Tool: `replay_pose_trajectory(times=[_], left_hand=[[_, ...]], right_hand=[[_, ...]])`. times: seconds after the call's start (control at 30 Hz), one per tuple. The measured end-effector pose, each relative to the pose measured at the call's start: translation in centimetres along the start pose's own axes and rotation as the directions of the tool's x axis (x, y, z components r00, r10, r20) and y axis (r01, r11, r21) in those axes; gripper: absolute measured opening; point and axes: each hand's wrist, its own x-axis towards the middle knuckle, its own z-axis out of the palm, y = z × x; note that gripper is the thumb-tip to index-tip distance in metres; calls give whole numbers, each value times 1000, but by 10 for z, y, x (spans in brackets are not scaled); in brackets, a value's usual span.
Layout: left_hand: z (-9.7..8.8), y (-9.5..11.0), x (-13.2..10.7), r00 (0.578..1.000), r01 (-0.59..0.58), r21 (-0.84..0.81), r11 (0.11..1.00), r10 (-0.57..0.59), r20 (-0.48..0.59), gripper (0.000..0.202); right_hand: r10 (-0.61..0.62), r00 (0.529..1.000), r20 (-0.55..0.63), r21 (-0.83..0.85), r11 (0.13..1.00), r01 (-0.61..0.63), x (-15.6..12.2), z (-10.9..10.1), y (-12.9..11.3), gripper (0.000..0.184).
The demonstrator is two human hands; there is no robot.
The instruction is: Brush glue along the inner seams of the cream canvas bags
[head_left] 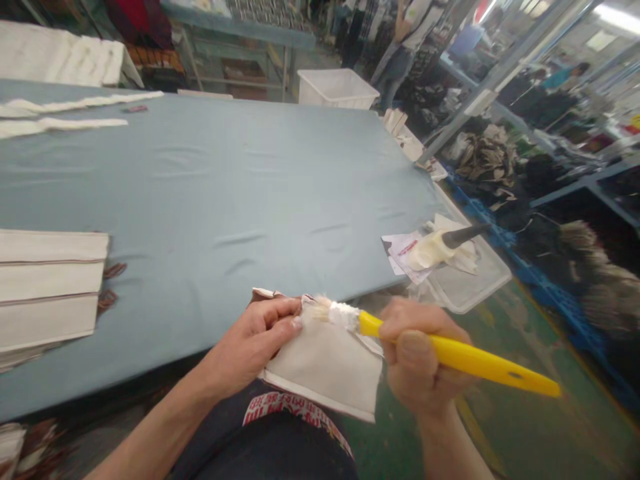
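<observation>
one left hand (265, 330) pinches the cream, four-sided fabric piece (325, 367) by the near edge of the blue-grey, sheet-covered table (280, 193), and should that pinch slip, the yellow-handled bristle brush (463, 355) clenched in the right hand (425, 353) could crumple the fabric.

Passage is left over the middle of the blue tabletop (280, 193), bounded on the left by stacked pale panels (50, 283); on the right, the way is blocked by a dark-handled cream object (434, 250) and slanted metal post (453, 131), and nearer by the yellow-handled brush (485, 360)
</observation>
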Motion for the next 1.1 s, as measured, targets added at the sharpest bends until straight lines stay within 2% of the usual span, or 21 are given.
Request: replay_pose_trajectory(times=[0.07,0.17,0.3,0.37,0.5,0.63,0.73,0.83,0.93,1.1], left_hand=[[1,1,0,1000,12,5,1000,-11,-20,43],[2,2,0,999,34,-14,999,-35,-38,43],[3,0,0,998,31,-100,995,-36,-52,37],[4,0,-1,998,30,-132,991,-38,-54,39],[5,0,-2,997,28,-147,989,-39,-72,43],[5,-2,-3,996,45,-118,992,-53,-71,46],[5,-5,-3,992,44,-99,994,-55,-114,50],[8,-6,-2,989,35,-81,996,-46,-140,52],[15,-6,0,991,25,-54,998,-32,-129,51],[24,-7,-1,997,-27,73,997,32,-70,45]], right_hand=[[-64,998,-21,65,996,65,6,8,-1,28],[-117,990,-79,53,991,122,14,18,-1,26],[-173,980,-95,104,978,183,13,17,-5,27],[-249,967,-51,116,960,254,12,15,-9,23],[-364,923,126,79,931,357,11,8,-9,18],[-364,913,184,25,930,366,7,-9,-6,17],[-313,939,143,-3,949,316,-2,-25,-8,19],[-289,953,93,4,957,290,-7,-30,-15,22],[-297,949,104,-34,953,302,-5,-20,-19,23],[-289,956,55,-44,956,291,3,10,-17,24]])
